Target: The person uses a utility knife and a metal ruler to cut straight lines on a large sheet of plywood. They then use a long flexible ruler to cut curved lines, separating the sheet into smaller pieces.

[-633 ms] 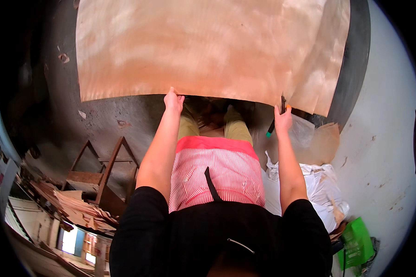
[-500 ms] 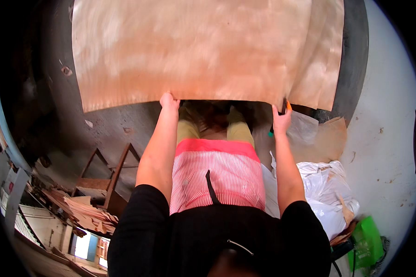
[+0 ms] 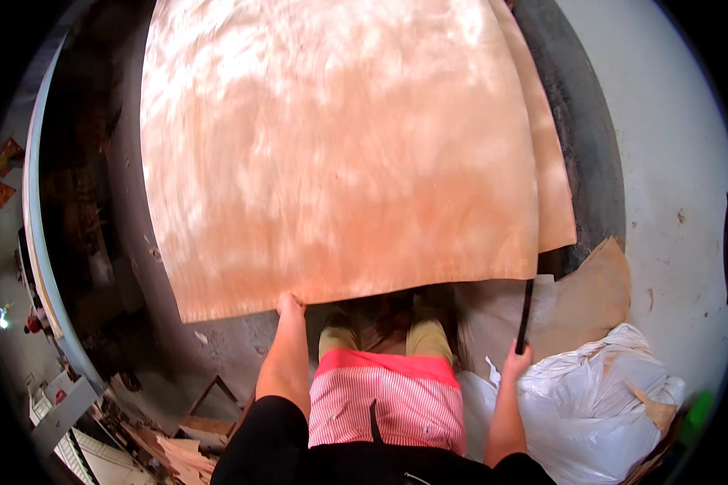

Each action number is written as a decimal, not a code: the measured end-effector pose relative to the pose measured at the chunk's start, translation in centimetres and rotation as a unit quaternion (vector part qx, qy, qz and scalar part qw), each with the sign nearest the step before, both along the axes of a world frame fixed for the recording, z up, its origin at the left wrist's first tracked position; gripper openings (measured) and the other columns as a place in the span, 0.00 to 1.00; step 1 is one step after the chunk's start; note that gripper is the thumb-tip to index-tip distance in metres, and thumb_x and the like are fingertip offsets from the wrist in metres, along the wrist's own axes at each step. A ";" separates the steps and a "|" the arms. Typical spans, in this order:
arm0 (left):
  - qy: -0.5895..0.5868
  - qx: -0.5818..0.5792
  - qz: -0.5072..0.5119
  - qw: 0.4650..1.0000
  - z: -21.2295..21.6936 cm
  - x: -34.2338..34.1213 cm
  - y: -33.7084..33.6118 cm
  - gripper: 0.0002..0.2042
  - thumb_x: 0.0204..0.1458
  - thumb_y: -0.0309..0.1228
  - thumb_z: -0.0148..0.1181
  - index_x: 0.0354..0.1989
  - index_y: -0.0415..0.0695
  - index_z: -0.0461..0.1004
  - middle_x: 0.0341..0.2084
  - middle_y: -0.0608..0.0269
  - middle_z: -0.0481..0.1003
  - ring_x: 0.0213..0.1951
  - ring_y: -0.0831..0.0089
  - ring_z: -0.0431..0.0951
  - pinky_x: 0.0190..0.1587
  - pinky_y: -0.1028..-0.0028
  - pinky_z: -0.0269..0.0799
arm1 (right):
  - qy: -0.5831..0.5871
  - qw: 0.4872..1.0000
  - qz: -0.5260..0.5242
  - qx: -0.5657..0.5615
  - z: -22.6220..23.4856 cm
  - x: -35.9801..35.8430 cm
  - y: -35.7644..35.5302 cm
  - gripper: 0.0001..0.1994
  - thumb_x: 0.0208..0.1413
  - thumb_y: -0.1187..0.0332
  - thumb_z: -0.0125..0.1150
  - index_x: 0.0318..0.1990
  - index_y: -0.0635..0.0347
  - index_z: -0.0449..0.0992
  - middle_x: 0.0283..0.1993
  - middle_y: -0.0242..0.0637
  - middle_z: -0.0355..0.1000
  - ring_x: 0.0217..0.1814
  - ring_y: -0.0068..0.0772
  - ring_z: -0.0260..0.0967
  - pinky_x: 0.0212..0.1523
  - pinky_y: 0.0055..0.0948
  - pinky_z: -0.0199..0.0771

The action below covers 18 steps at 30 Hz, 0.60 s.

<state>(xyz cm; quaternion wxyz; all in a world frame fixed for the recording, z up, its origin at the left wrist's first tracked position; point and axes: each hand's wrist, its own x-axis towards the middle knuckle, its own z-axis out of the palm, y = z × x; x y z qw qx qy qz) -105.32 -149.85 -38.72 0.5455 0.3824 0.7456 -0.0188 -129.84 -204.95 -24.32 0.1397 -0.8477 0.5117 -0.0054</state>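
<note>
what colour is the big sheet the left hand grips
Pale orange-tan wood veneer sheet, mottled with lighter patches; head view.

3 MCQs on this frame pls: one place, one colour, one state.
1. Where is the white plastic bag?
A. lower right, on the floor
B. on top of the sheet
C. upper left

2. What colour is the striped apron?
A. blue
B. pink and white
C. green

3. What is the right hand doing?
A. resting flat on the sheet
B. hanging empty
C. holding a thin dark stick

Key:
1 A: the white plastic bag lies on the floor beside the right hand.
2 B: the striped apron is pink and white.
3 C: the thin dark stick rises from its grip; the left hand holds the veneer sheet edge.
</note>
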 end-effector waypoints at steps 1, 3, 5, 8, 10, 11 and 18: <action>0.014 0.010 0.018 1.000 -0.1 0.2 -0.1 0.07 0.36 0.26 0.52 0.14 0.47 0.60 0.08 0.65 0.61 0.09 0.68 0.61 0.12 0.67 0.60 | -0.004 1.000 -0.005 -0.021 0.7 -0.9 -1.0 0.17 0.45 0.59 0.59 0.31 0.67 0.69 0.30 0.47 0.66 0.35 0.49 0.64 0.37 0.40 0.63; 0.025 0.006 0.019 0.999 -1.4 -0.7 1.6 0.06 0.36 0.26 0.52 0.15 0.47 0.61 0.10 0.64 0.62 0.11 0.68 0.63 0.13 0.66 0.61 | 0.005 1.000 -0.027 -0.001 3.9 -1.7 -2.6 0.16 0.45 0.59 0.60 0.31 0.67 0.69 0.31 0.47 0.66 0.36 0.47 0.64 0.38 0.39 0.63; 0.007 -0.028 -0.024 0.999 -1.3 -1.4 2.0 0.05 0.39 0.27 0.53 0.19 0.46 0.63 0.13 0.62 0.65 0.14 0.67 0.65 0.14 0.66 0.63 | 0.011 0.998 -0.035 -0.043 6.4 -3.1 -4.3 0.15 0.45 0.61 0.59 0.28 0.66 0.68 0.29 0.44 0.66 0.34 0.46 0.64 0.37 0.39 0.63; 0.028 -0.089 -0.150 0.984 2.0 -2.5 1.9 0.12 0.49 0.41 0.48 0.36 0.48 0.66 0.29 0.57 0.72 0.21 0.64 0.71 0.20 0.64 0.67 | 0.015 0.994 -0.003 -0.112 10.4 -4.2 -4.4 0.14 0.44 0.64 0.60 0.24 0.66 0.65 0.26 0.44 0.62 0.32 0.48 0.61 0.35 0.40 0.61; 0.134 -0.073 -0.254 0.955 4.6 -3.9 1.2 0.14 0.50 0.44 0.49 0.35 0.46 0.67 0.26 0.53 0.72 0.18 0.65 0.70 0.19 0.66 0.66 | 0.011 0.993 0.011 -0.115 13.3 -3.8 -3.6 0.14 0.43 0.65 0.60 0.23 0.66 0.63 0.25 0.43 0.61 0.32 0.48 0.61 0.34 0.40 0.61; 0.122 -0.094 -0.330 0.931 6.0 -5.5 1.5 0.13 0.50 0.42 0.51 0.24 0.45 0.66 0.11 0.61 0.65 0.14 0.66 0.68 0.15 0.68 0.64 | 0.015 0.994 0.024 -0.105 14.6 -3.6 -3.1 0.14 0.43 0.65 0.60 0.22 0.65 0.63 0.24 0.43 0.61 0.32 0.48 0.61 0.33 0.40 0.61; 0.021 -0.007 -0.878 0.479 20.0 -1.7 -4.7 0.23 0.47 0.45 0.51 0.47 0.41 0.69 0.45 0.53 0.70 0.49 0.60 0.69 0.50 0.67 0.64 | -0.053 0.996 0.050 -0.046 18.9 -5.4 8.1 0.14 0.39 0.62 0.63 0.23 0.61 0.66 0.24 0.41 0.63 0.28 0.45 0.62 0.30 0.38 0.63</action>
